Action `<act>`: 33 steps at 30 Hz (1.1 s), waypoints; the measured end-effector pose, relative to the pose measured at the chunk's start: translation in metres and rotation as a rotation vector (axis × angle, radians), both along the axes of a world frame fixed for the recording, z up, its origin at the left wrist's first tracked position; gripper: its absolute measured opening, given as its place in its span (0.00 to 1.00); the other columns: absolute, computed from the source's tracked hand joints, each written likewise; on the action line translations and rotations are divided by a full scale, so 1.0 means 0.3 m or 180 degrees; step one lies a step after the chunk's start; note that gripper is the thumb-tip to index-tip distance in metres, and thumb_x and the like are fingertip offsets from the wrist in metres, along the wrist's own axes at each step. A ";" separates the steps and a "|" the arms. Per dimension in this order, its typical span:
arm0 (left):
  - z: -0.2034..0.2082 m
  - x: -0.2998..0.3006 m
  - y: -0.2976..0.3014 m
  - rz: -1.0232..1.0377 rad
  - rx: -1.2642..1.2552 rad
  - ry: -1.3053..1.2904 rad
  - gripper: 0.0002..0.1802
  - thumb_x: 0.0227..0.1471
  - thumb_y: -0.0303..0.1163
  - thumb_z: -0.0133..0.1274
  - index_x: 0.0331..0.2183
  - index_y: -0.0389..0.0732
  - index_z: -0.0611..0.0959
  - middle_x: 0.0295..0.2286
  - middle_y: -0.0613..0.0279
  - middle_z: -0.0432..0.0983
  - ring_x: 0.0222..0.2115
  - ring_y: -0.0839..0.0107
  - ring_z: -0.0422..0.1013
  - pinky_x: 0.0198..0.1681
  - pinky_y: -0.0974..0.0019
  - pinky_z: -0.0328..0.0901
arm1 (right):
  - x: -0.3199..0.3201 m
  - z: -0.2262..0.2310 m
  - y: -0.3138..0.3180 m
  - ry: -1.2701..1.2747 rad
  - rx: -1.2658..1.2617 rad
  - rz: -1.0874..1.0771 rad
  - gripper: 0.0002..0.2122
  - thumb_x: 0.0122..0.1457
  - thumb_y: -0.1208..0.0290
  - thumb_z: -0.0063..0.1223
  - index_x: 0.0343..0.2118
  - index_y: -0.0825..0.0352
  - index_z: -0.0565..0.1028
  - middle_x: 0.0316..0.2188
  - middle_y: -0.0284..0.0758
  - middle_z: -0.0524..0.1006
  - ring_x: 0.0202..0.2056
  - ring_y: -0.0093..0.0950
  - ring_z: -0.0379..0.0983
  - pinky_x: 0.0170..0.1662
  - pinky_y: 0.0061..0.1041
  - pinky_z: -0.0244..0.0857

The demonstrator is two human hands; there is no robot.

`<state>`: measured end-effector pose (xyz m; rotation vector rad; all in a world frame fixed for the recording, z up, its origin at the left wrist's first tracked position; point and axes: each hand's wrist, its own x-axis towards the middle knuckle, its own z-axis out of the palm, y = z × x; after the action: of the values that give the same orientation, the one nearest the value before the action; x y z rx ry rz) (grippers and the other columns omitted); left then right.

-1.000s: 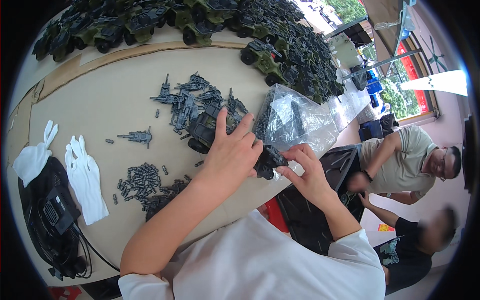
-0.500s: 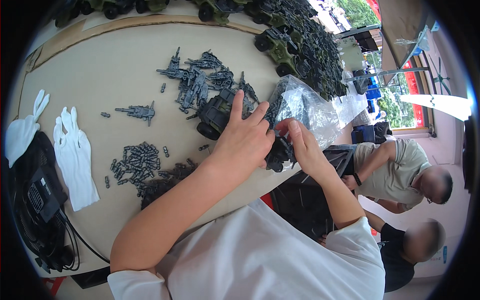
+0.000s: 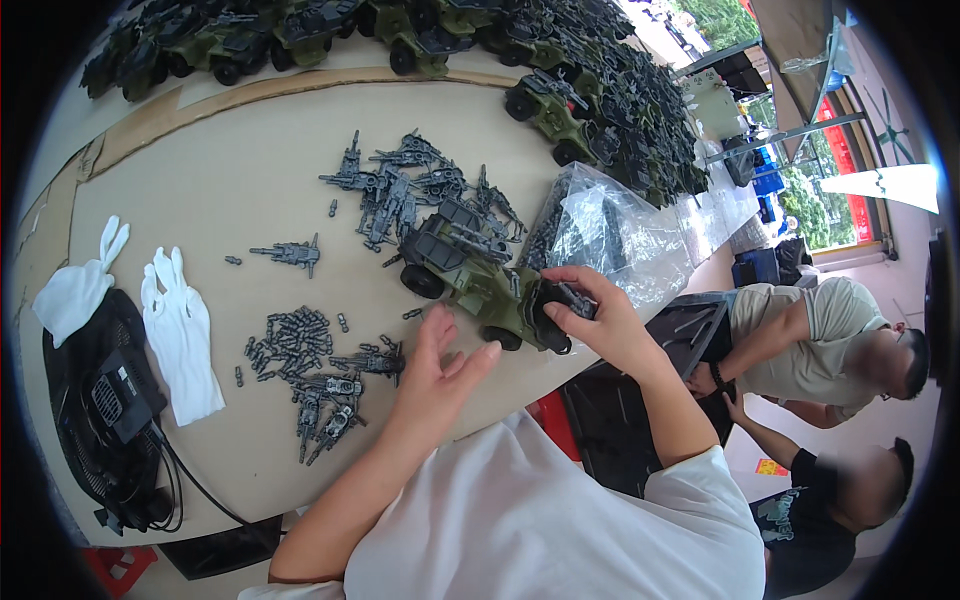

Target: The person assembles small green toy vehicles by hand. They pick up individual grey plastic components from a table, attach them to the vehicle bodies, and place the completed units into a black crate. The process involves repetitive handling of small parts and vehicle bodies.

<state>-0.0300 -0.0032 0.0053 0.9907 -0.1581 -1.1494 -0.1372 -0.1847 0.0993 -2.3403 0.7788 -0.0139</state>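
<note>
A green and black toy jeep (image 3: 465, 272) with big black wheels lies at a slant at the table's near right edge. My right hand (image 3: 602, 318) has its thumb and fingers closed on the jeep's black front end. Left of the jeep, my left hand (image 3: 436, 372) is open with its fingers apart, holding nothing. Beyond the jeep spreads a pile of grey toy guns (image 3: 395, 195). A heap of small dark grey parts (image 3: 290, 343) lies to the left of my left hand, and several more toy guns (image 3: 330, 405) rest by my left forearm.
Rows of similar toy jeeps (image 3: 425, 40) crowd the far side behind a cardboard strip (image 3: 250, 92). A clear plastic bag of dark parts (image 3: 610, 235) sits at right. White gloves (image 3: 183, 335) and a black mesh-covered item with cables (image 3: 95, 420) lie left. Two people (image 3: 800, 325) are at right.
My left hand has come off the jeep and drawn back toward me with its fingers spread, uncovering the jeep's body. My right hand stays at the front end. The view has shifted slightly.
</note>
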 end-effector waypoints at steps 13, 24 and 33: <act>0.126 0.061 0.015 -0.0126 -0.0315 0.0341 0.23 0.54 0.34 0.55 0.49 0.35 0.71 0.43 0.59 0.72 0.43 0.72 0.70 0.47 0.68 0.65 | -0.068 -0.018 0.052 -0.0643 0.2565 -0.0129 0.36 0.57 0.31 0.33 0.52 0.63 0.66 0.44 0.29 0.69 0.41 0.21 0.67 0.44 0.20 0.61; 0.168 0.014 0.144 0.0308 0.0358 -0.0279 0.27 0.52 0.41 0.47 0.50 0.36 0.70 0.43 0.55 0.71 0.45 0.66 0.68 0.51 0.63 0.63 | -0.006 -0.124 0.218 -0.0612 0.3928 -0.0393 0.40 0.57 0.28 0.12 0.38 0.62 0.71 0.35 0.29 0.72 0.39 0.21 0.65 0.43 0.23 0.58; 0.216 -0.027 0.172 0.0275 0.0494 -0.0434 0.20 0.54 0.40 0.44 0.44 0.36 0.73 0.41 0.59 0.70 0.43 0.69 0.67 0.49 0.65 0.63 | -0.001 -0.180 0.298 -0.0875 0.4207 -0.0748 0.37 0.59 0.30 0.13 0.29 0.60 0.70 0.29 0.25 0.69 0.33 0.18 0.62 0.38 0.19 0.55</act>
<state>-0.0382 0.0486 0.0701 1.2032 -0.1350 -1.0270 -0.1375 -0.0953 0.0453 -0.9683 0.6110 0.0594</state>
